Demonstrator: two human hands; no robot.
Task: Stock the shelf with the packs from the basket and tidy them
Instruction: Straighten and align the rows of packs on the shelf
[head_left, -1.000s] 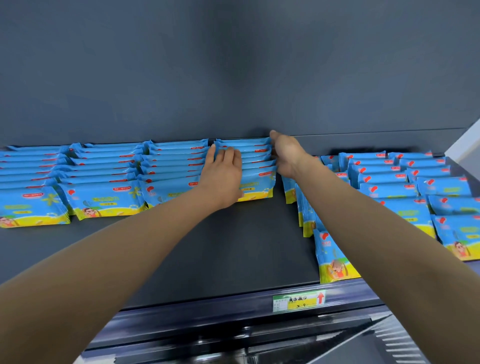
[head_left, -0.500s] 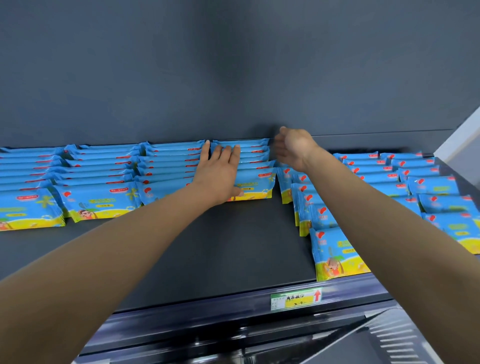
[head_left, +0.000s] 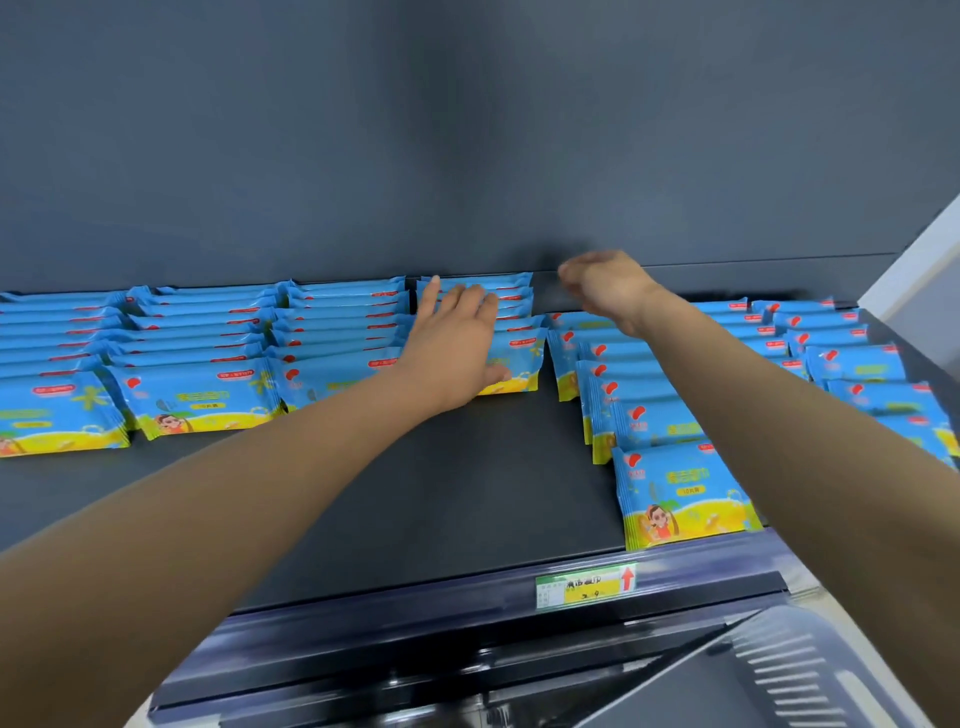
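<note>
On glossy rectangular packs (blue film), left hand lies flat.

Blue-and-yellow packs in overlapping rows across dark shelf

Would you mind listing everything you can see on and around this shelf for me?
Left packs: four neat rows, blue with yellow, back left of the shelf.
Right packs: several rows, same colours, right side; the nearest row is staggered toward the front edge.
Shelf: one, dark grey, bare in the front middle.
Back panel: one, dark grey, behind the packs.
Price label: one, green and yellow with a red arrow, on the front rail.
Slatted grey object: one, below the shelf at lower right; identity unclear.
Left hand: fingers straight, flat on the fourth row.
Right hand: blurred, raised near the back panel.
</note>
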